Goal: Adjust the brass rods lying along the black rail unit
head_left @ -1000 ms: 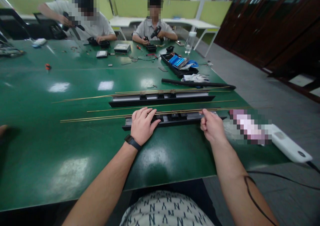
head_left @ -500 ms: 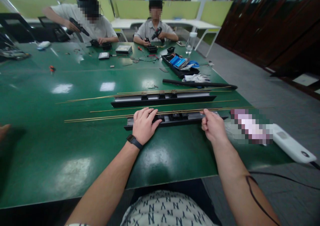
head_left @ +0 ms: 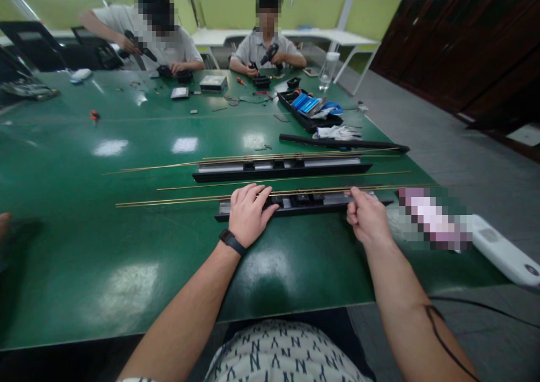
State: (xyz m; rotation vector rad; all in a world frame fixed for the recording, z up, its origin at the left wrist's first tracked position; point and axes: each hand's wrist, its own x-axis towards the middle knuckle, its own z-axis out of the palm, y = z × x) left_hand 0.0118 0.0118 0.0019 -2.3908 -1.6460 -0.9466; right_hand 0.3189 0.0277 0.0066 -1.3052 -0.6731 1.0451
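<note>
My left hand [head_left: 248, 213] lies over the left part of the near black rail [head_left: 333, 209], its fingers stretched out and the thumb apart. Thin brass rods [head_left: 169, 201] run lengthwise along this rail, passing by the left fingers and reaching well beyond its left end. Toward the rail's right end, my right hand [head_left: 368, 218] is closed, with its fingers curled and its index fingertip at the rods. Its grip on them is partly hidden. Small black blocks [head_left: 302, 198] sit in the rail between both hands.
Behind lies a second black rail [head_left: 282, 172] with more brass rods. Farther back are a black tube [head_left: 341, 142], white gloves [head_left: 337, 133] and a black tray [head_left: 310, 123]. A white power strip [head_left: 502, 252] is at right. Two people hold power drills across the green table [head_left: 126, 247].
The whole view has shifted slightly, so things appear a little farther right. Both hands keep their places on the near rail and rods.
</note>
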